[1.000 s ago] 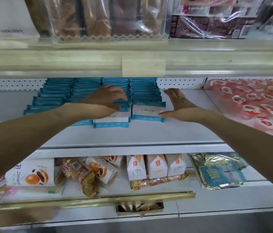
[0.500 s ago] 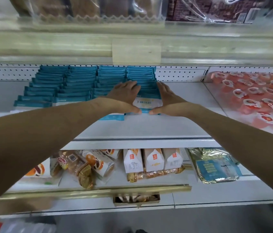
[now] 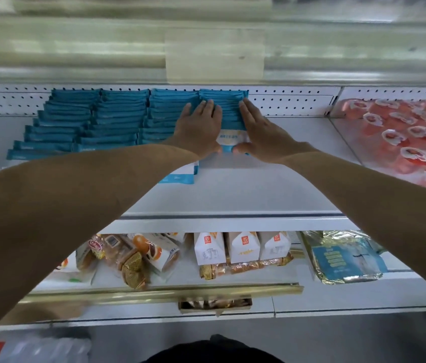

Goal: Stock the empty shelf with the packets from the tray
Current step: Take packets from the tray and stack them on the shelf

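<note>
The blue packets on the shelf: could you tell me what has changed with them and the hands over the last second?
Both hands closed in: left hand and right hand now press the rightmost packet row between them. Other rows stayed put.

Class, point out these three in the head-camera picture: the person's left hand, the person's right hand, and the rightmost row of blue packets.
left hand (image 3: 198, 129): head view, back of hand.
right hand (image 3: 260, 132): head view, back of hand.
rightmost row of blue packets (image 3: 226, 96): head view, rear packets' top edges.

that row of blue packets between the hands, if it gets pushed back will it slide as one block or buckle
Probably slides, loosely. The rightmost packet row is thin flat packets overlapped like shingles, so it may bunch or ride up. The white shelf looks smooth, favouring sliding. The left hand and right hand flanking it should limit sideways splay.
</note>
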`<state>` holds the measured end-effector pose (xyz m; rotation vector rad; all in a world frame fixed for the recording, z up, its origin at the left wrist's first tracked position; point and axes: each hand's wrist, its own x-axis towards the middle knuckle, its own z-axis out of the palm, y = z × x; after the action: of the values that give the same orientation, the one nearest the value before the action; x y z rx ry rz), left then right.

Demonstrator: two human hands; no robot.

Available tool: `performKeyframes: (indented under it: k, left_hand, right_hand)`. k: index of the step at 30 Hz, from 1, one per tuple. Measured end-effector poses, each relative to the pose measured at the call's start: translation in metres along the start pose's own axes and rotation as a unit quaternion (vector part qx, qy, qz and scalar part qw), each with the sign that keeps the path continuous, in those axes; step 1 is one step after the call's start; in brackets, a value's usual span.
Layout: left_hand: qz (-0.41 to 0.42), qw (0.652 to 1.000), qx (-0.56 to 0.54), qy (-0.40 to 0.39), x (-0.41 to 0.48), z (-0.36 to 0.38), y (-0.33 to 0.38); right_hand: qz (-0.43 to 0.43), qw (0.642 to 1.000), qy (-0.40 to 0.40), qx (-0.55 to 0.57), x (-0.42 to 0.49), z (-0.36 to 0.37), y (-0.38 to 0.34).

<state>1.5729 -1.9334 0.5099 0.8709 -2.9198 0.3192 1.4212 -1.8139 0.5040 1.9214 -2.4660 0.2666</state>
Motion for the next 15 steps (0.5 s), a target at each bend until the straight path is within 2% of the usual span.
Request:
performKeyframes:
  k: [8, 15]
  left_hand:
    - [-0.006, 0.999, 0.009, 0.038, 0.007, 0.007, 0.0]
    - [0.048, 0.995, -0.082, 0.004, 0.005, -0.013, -0.024]
  right_hand:
    - [-0.002, 0.997, 0.066, -0.048, 0.004, 0.009, 0.001]
    - [-0.005, 0.996, 0.081, -0.041, -0.01, -0.01, 0.003]
